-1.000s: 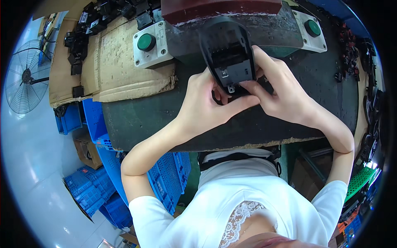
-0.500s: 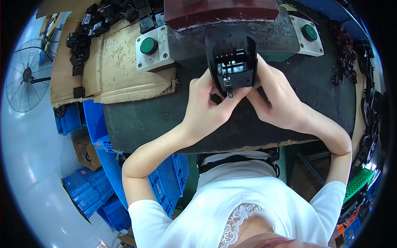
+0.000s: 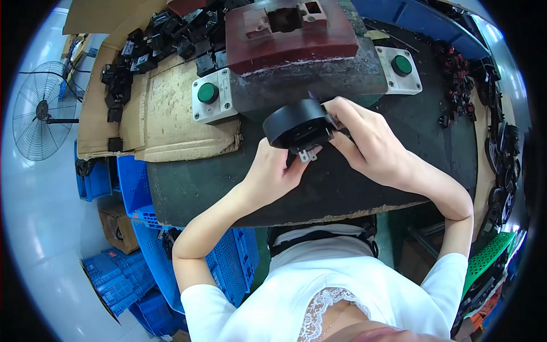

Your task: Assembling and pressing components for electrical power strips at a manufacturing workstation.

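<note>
The left hand [image 3: 265, 174] pinches the lower left side of a black casing [image 3: 296, 122], its thumb beside the metal prongs [image 3: 308, 155]; the right hand [image 3: 370, 142] grips the right edge between thumb and bent fingers [image 3: 346, 114]; the casing is tilted, held above the dark worktop [image 3: 364, 191], just in front of a dark red block [image 3: 296, 48]; a left green button [image 3: 208, 93] and a right green button [image 3: 401, 65] flank this block; cardboard [image 3: 182, 128] lies to the left, black plastic parts [image 3: 165, 34] beyond it; red and black pieces [image 3: 456, 85] lie far right.
</note>
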Tool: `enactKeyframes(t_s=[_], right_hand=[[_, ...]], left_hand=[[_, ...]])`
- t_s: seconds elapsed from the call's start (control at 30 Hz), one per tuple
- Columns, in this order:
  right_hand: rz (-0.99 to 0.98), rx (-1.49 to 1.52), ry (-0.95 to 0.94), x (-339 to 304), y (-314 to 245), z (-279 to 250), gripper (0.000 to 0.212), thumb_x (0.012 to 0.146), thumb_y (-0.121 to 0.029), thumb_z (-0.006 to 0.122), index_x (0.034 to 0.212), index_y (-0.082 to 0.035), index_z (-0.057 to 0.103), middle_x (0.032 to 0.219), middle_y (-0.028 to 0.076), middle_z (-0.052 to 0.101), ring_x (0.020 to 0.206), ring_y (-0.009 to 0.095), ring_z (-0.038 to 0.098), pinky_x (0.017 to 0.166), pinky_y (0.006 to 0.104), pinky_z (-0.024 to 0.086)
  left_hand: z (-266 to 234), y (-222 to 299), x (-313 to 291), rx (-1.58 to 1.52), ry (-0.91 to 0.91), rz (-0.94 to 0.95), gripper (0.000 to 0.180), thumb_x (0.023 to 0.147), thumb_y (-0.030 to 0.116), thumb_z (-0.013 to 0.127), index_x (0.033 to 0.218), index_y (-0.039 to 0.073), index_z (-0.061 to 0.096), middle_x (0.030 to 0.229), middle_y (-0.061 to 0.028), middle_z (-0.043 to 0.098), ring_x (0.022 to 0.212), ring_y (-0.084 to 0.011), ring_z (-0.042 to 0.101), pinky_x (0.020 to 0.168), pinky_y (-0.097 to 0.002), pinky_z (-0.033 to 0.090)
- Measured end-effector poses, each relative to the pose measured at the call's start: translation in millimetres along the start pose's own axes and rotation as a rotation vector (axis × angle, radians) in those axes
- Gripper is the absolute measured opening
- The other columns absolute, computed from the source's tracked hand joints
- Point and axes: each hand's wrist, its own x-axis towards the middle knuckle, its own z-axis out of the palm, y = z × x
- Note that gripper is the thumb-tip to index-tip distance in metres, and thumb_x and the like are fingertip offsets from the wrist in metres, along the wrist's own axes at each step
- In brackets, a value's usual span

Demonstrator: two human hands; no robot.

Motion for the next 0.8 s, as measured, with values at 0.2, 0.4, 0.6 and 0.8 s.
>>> enactKeyframes(t_s=[0.2, 0.4, 0.6, 0.8], right_hand=[[-0.022, 0.152, 0.028, 1.0, 4.9, 1.3, 0.028, 0.079, 0.007, 0.056, 0.105, 0.002, 0.046, 0.086, 0.016, 0.053, 0.073, 0.029, 0.055, 0.067, 0.0333, 0.045], [0.144, 0.338, -0.058, 1.7, 1.1, -1.9, 0.026, 0.083, 0.006, 0.056, 0.106, 0.000, 0.046, 0.086, 0.013, 0.055, 0.073, 0.021, 0.054, 0.070, 0.0300, 0.045], [0.255, 0.261, -0.207, 4.6, 0.0, -11.8, 0.025, 0.085, 0.004, 0.055, 0.107, 0.000, 0.045, 0.088, 0.015, 0.058, 0.077, 0.027, 0.058, 0.071, 0.0334, 0.045], [0.070, 0.103, -0.152, -1.6, 9.5, -1.8, 0.029, 0.083, 0.004, 0.054, 0.110, -0.001, 0.044, 0.094, 0.019, 0.057, 0.082, 0.037, 0.058, 0.072, 0.0379, 0.045]], left_hand=[[-1.4, 8.5, 1.5, 0.051, -0.094, -0.052, 0.020, 0.079, 0.004, 0.067, 0.097, 0.002, 0.059, 0.077, -0.0079, 0.059, 0.061, -0.0192, 0.057, 0.056, -0.0275, 0.044], [6.5, 8.9, -11.4, -0.356, -0.100, -0.443, 0.019, 0.079, 0.009, 0.071, 0.093, 0.005, 0.060, 0.071, 0.0035, 0.054, 0.056, -0.0035, 0.047, 0.049, -0.0193, 0.037], [-18.2, 9.1, -7.7, -0.505, -0.102, -0.590, 0.039, 0.067, 0.015, 0.083, 0.097, 0.005, 0.059, 0.079, 0.0018, 0.058, 0.072, -0.0050, 0.054, 0.064, -0.0211, 0.044], [-36.3, -1.9, 7.3, -0.482, 0.002, -0.299, 0.053, 0.064, 0.020, 0.085, 0.105, 0.000, 0.057, 0.092, -0.0041, 0.060, 0.085, -0.0097, 0.056, 0.076, -0.0222, 0.044]])
